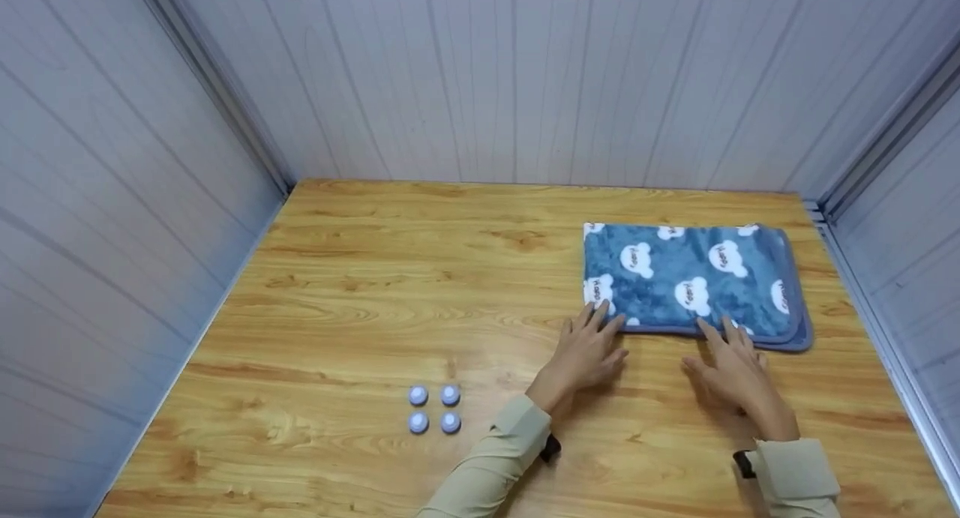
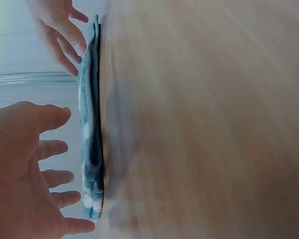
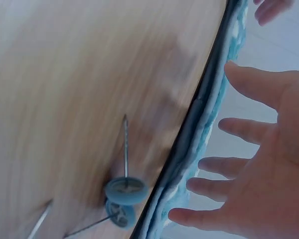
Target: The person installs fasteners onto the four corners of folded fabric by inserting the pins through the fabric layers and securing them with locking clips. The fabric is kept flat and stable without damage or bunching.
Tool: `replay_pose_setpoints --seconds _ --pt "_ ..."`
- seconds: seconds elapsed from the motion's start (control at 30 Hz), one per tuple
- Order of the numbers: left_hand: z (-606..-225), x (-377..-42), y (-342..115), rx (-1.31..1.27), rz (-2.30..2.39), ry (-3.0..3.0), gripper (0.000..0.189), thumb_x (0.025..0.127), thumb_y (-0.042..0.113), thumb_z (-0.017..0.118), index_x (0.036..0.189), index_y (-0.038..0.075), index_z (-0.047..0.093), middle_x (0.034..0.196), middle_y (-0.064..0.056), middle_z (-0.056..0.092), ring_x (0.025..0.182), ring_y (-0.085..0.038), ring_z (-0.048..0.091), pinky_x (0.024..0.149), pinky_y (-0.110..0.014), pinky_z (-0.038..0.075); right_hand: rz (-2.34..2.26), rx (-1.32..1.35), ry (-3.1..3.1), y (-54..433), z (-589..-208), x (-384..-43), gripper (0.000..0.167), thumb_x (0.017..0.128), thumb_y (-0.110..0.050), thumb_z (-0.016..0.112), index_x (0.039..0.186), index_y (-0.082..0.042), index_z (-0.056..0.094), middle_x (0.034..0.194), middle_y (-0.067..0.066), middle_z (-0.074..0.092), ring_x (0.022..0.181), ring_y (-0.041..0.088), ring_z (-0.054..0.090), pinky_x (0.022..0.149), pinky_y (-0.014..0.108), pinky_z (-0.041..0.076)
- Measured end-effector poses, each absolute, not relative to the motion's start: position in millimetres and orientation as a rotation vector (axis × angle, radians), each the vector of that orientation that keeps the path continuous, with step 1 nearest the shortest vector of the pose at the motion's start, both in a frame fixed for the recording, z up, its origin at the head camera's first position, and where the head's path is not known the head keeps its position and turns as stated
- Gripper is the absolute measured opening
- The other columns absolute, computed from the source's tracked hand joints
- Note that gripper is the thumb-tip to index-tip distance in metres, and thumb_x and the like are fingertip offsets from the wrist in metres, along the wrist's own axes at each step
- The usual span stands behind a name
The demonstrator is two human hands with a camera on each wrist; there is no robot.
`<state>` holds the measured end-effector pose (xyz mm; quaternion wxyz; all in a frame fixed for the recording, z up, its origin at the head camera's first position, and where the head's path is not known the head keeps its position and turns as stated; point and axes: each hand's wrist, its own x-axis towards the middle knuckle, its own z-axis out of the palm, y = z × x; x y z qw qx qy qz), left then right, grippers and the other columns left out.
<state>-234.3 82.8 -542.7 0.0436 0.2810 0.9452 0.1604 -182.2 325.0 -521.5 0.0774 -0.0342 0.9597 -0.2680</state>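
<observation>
Left of the frame's lower middle, four small round knobs (image 1: 418, 423) form a square on the wooden table (image 1: 337, 300). Rightward, the left hand (image 1: 583, 357), fingers spread and gripping nothing, reaches the lower left corner of a folded blue blanket (image 1: 667, 278), right of centre. The right hand (image 1: 736, 372), equally spread and unladen, has fingertips at its lower edge.

Passing room over worktop (image 1: 420, 278) left of folded blanket (image 1: 664, 274), four pale caps (image 1: 450, 420) nearer, spiked discs (image 3: 126, 191) near right grip (image 1: 736, 372), wall (image 1: 480, 91) behind.
</observation>
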Motion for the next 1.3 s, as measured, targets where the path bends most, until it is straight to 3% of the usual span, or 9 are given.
replay_pose_setpoints --seconds 0.4,1.07,1.3 --pt "-544 -235 86 0.702 0.291 2.846 0.058 0.098 0.047 0.041 0.15 0.031 0.024 0.157 0.001 0.013 0.143 -0.022 0.009 0.11 -0.049 0.019 -0.771 -0.101 2.848 329 -526 -185 0.082 0.093 -0.05 0.051 0.15 -0.002 0.017 0.149 0.036 -0.001 0.131 0.059 -0.009 0.088 0.079 -0.002" --pt "-533 -240 60 0.563 0.286 2.821 0.052 0.099 0.042 0.041 0.148 0.026 0.032 0.156 0.001 0.02 0.142 -0.025 0.015 0.111 -0.044 0.019 -0.726 -0.168 2.807 310 -525 -197 0.078 0.093 -0.051 0.05 0.149 -0.004 0.023 0.15 0.034 0.008 0.132 0.058 0.001 0.09 0.079 -0.001" --pt "-532 -242 46 0.488 0.319 2.812 0.052 0.099 0.041 0.042 0.147 0.024 0.035 0.155 -0.002 0.022 0.142 -0.026 0.016 0.111 -0.047 0.019 -0.77 -0.2 2.774 302 -524 -197 0.077 0.093 -0.05 0.05 0.15 -0.007 0.022 0.152 0.03 0.005 0.135 0.054 -0.002 0.09 0.078 -0.005"
